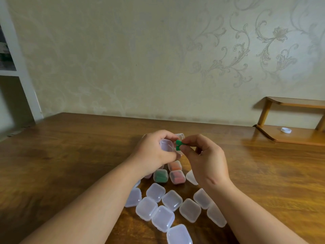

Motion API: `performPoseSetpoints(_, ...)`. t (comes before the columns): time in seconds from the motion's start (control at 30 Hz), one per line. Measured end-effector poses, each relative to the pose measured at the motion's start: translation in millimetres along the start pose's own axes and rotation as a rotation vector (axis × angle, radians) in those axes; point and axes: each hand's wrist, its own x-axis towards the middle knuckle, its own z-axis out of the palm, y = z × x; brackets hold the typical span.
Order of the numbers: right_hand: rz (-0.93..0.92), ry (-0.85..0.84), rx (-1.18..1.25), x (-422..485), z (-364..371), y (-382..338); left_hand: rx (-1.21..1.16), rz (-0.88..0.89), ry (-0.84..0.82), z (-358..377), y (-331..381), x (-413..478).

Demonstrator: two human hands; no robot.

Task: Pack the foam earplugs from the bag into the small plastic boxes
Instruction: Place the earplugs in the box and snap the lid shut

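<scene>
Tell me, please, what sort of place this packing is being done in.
Most likely a room in a home, not a factory: scroll-patterned wallpaper behind, a wooden table as the work surface, and a small wooden shelf standing on it at the right.

Desk [263,173]: brown wood, visible grain, semi-gloss sheen. Small boxes [155,192] on desk: translucent frosted plastic, smooth. Earplugs [178,144] above desk: green, matt foam. Shelf [295,136] at desk's far right: glossy varnished wood.
</scene>
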Motion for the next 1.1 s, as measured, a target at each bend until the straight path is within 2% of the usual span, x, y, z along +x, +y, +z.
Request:
performPoseSetpoints(0.1, -0.051, 0.029, -0.082, 0.5, 0.1, 1.9, -0.068, -0.012, -0.005, -2.1, -0.6, -0.4)
performPoseSetpoints(0.27, -0.014, 0.060, -0.112, 2.5, 0.0, 2.5, -0.128, 0.004, -0.005, -1.4, -0.9, -1.2)
performPoseSetpoints(0.37, 0.088, 0.061, -0.008, 4.1, 0.2, 2.1, -0.151, 0.008, -0.029, -0.5, -1.4, -0.9)
performPoseSetpoints(0.5, 0.255, -0.058, 0.163, 3.2, -3.1, -2.5, -0.142, 0.039, -0.057, -2.5, -4.0, -1.0)
performPoseSetpoints(0.67, 0.342, 0.025, 0.341, 4.9, -10.7, -4.6, -0.646, -0.074, -0.061, -7.5, 2.2, -1.3)
performPoseSetpoints(0.87, 0.375, 0.009, 0.402, 2.8, -11.8, -5.9, -0.383, -0.055, -0.087, -4.8, 0.2, -3.3)
performPoseSetpoints(1.03, 0.421, -0.039, 0.574, 0.0, -10.3, -9.3, -0.375, -0.051, -0.015, -3.6, -0.8, -1.5)
performPoseSetpoints(1.1, 0.386, -0.082, 0.504, -0.8, -10.0, -10.0, -0.356, -0.025, -0.001, -4.1, -2.2, 0.5)
